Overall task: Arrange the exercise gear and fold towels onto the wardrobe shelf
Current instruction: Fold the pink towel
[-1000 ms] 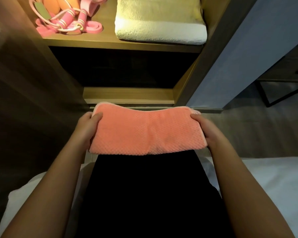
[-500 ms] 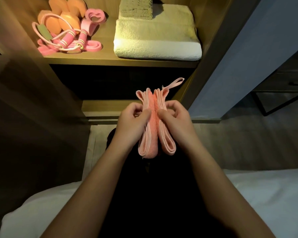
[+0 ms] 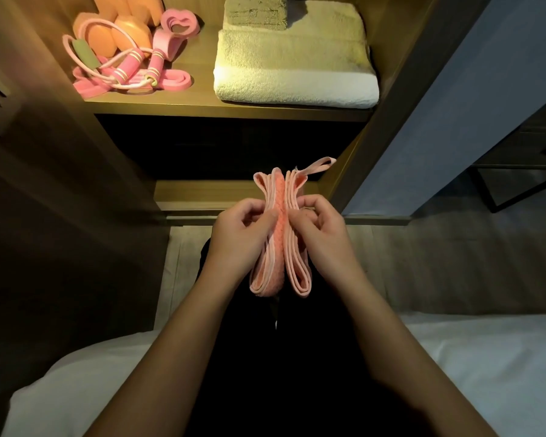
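Observation:
A pink waffle towel [image 3: 279,234] is folded in half and held upright over my lap, its two halves pressed together with a hanging loop sticking out at the top right. My left hand [image 3: 238,239] grips its left half and my right hand [image 3: 323,238] grips its right half, thumbs pinching the fold. Above, on the lit wardrobe shelf [image 3: 234,110], lie pink exercise gear [image 3: 130,67] with orange dumbbells and a skipping rope at the left, and a folded cream towel [image 3: 297,70] with a smaller grey-green towel [image 3: 256,12] on top at the right.
A dark compartment opens below the shelf, with a low wooden ledge [image 3: 202,190] behind the towel. The wardrobe's side panel [image 3: 391,99] and a blue-grey wall [image 3: 454,121] stand at the right. White bedding [image 3: 486,367] lies under my arms.
The towel lay flat and wide between my hands a second ago. I have brought both ends together, folding it in half and holding it upright. The view has tilted up toward the shelf.

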